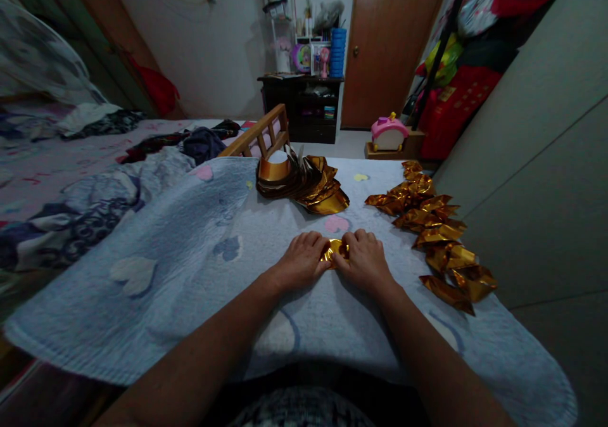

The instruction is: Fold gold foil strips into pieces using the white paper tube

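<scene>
A small piece of shiny gold foil paper lies between my hands, low over the cloth. My left hand grips its left end, fingers curled over the far side and thumb on the near side. On the right end, my right hand holds it the same way, and the thumbs almost meet at its middle. Beyond my hands sits a fanned stack of gold foil paper sheets. To the right, folded gold foil pieces with pointed ends lie in a row. The paper's underside is hidden.
A pale blue cloth with heart shapes covers the surface under my hands. A wooden rail stands behind the stack. Clothes lie on a bed at left. A grey panel rises close on the right.
</scene>
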`<state>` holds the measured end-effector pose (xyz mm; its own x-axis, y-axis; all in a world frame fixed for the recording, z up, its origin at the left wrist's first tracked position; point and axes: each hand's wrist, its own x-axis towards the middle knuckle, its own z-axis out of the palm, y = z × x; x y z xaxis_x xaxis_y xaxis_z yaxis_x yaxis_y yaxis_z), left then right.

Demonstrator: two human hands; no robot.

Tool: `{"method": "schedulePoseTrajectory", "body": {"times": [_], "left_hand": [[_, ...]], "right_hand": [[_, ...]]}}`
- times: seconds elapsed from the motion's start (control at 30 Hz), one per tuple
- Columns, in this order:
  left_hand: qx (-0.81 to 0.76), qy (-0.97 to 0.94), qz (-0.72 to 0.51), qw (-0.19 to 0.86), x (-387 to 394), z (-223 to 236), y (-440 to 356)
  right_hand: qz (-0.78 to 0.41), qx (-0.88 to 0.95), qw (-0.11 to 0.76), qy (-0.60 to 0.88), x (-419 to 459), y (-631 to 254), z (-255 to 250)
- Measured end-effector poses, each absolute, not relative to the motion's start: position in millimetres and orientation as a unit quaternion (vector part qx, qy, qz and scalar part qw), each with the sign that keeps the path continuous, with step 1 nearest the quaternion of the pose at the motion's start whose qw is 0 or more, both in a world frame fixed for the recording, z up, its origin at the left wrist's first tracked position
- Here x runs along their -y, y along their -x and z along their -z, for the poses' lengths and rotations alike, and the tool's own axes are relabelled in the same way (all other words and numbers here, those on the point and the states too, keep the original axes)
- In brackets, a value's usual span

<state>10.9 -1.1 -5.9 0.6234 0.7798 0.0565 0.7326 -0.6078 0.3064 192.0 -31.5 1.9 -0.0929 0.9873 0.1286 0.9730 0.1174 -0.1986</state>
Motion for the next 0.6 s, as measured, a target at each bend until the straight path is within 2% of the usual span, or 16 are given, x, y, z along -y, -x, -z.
{"method": "schedulePoseTrajectory", "body": {"times": [0.4,0.6], "left_hand": [[-0.35,-0.895,-0.091,0.26,-8,-6,7],[-0.366,-0.892,-0.092,0.247,-9,1,6]], "right_hand": [[-0.005,0.72,0.112,0.684,39,-177,0],[-0.02,0.723,0.111,0.682,39,-179,-3]]}}
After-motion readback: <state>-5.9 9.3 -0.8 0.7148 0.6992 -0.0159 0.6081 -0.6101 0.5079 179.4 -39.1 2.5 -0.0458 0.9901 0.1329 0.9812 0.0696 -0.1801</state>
